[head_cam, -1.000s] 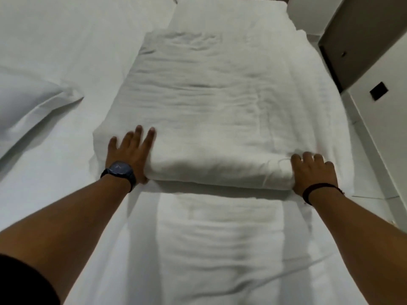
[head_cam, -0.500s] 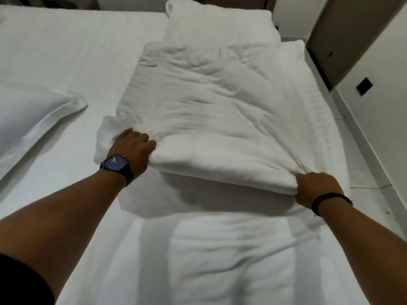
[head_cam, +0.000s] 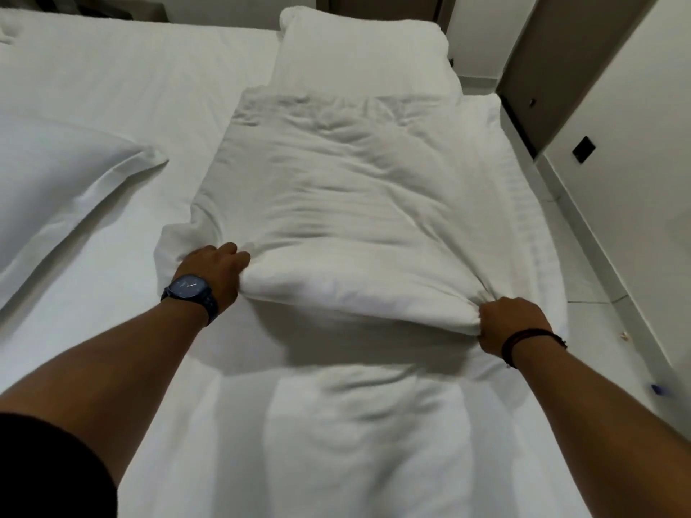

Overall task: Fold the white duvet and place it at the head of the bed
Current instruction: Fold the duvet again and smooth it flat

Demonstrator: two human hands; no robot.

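Head view, looking forward and down along the bed (head_cam: 112, 91). White duvet (head_cam: 355, 218) lies folded into a thick rectangular stack on the right half of the bed, its far edge just short of, possibly touching, a white pillow (head_cam: 362, 50) at the head. Near edge of the top layer is lifted slightly off the layer beneath; shadow visible under it. A further stretch of the duvet runs toward the camera below the lifted edge.

Left hand (head_cam: 211, 272): grip closed on the near left corner of the duvet, fingers curled into the fabric. Dark watch (head_cam: 187, 291) on that wrist; black sleeve (head_cam: 45, 469) at the lower left.

Right hand (head_cam: 508, 323): grip closed on the near right corner, cloth bunched in the fist. Dark band (head_cam: 531, 338) on that wrist.

Second pillow (head_cam: 48, 181) lies on the left half of the bed, well apart from the duvet. Right of the bed: pale tiled floor (head_cam: 605, 278), a wall with a small dark square plate (head_cam: 583, 149), and a brown door panel (head_cam: 542, 61).
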